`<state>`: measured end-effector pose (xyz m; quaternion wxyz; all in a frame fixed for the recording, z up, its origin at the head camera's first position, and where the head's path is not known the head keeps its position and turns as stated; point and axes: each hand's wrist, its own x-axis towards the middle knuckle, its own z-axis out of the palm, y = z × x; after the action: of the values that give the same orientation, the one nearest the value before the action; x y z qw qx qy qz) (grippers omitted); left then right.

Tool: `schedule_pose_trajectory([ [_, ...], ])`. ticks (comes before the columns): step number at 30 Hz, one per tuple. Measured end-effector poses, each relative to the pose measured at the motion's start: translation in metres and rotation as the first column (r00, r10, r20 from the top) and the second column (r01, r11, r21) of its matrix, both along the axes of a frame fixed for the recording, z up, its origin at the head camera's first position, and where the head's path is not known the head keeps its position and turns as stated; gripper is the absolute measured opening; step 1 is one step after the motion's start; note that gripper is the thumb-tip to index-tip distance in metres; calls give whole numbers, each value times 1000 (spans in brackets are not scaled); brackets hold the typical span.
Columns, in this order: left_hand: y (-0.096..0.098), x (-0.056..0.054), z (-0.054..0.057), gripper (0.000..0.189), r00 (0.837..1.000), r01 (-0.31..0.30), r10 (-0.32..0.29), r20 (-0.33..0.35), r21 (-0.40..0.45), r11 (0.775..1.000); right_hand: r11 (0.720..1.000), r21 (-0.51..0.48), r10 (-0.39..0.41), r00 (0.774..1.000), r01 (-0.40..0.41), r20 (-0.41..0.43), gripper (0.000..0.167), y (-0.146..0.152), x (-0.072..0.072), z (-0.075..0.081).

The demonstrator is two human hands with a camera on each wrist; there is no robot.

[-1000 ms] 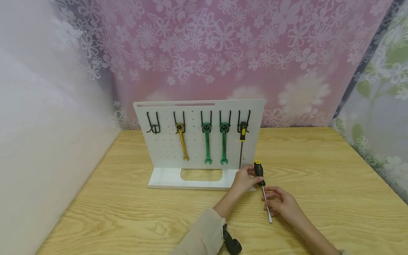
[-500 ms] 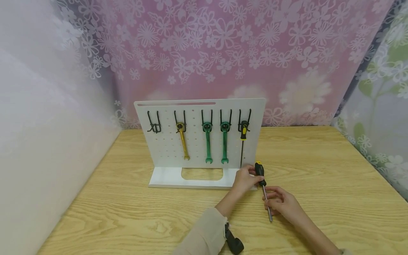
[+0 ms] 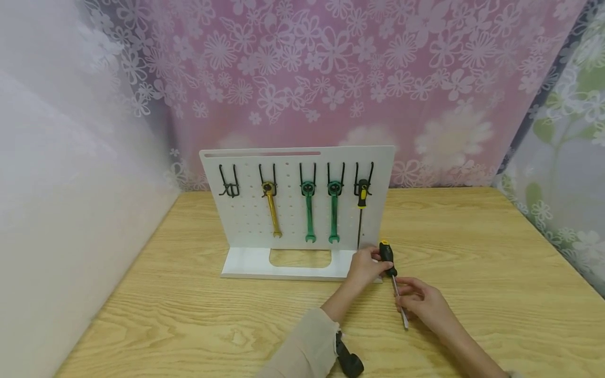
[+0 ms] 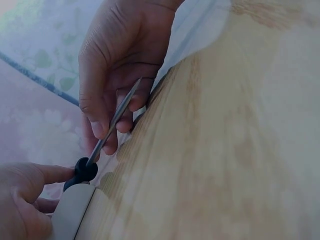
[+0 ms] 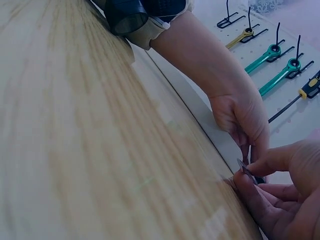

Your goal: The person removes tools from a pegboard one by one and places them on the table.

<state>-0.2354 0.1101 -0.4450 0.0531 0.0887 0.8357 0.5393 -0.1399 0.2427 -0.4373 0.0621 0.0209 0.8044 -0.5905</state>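
A flat-tipped screwdriver (image 3: 386, 252) with a black handle and yellow end slants just right of a white pegboard (image 3: 298, 220). My left hand (image 3: 364, 269) pinches its handle between thumb and fingers, beside the board's right end. Lower down, my right hand (image 3: 427, 307) pinches the metal shaft (image 4: 112, 122) between thumb and fingers; the tip sticks out below. In the right wrist view only the tip end of the shaft shows plainly, and my left hand (image 5: 245, 117) hides most of the handle.
From black hooks on the board hang a yellow wrench (image 3: 272, 211), two green wrenches (image 3: 309, 212) and a second screwdriver (image 3: 362, 194). The leftmost hook (image 3: 230, 189) bears nothing. The wooden table (image 3: 165, 315) extends around the board, with a floral curtain (image 3: 302, 79) behind.
Both hands and the screwdriver have shifted slightly to the right in the head view. Both grips look the same, and the tools on the board stay hung.
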Motion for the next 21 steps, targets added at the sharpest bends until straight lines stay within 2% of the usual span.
schedule_pose_trajectory([
  [8,3,0,2,32,999,1,-2,-32,-34,999,987,157,-23,998,31,-50,46,0,2,5],
  [21,3,0,3,24,1000,10,-11,15,23,1000,960,273,-27,992,59,-119,43,-2,1,2],
])
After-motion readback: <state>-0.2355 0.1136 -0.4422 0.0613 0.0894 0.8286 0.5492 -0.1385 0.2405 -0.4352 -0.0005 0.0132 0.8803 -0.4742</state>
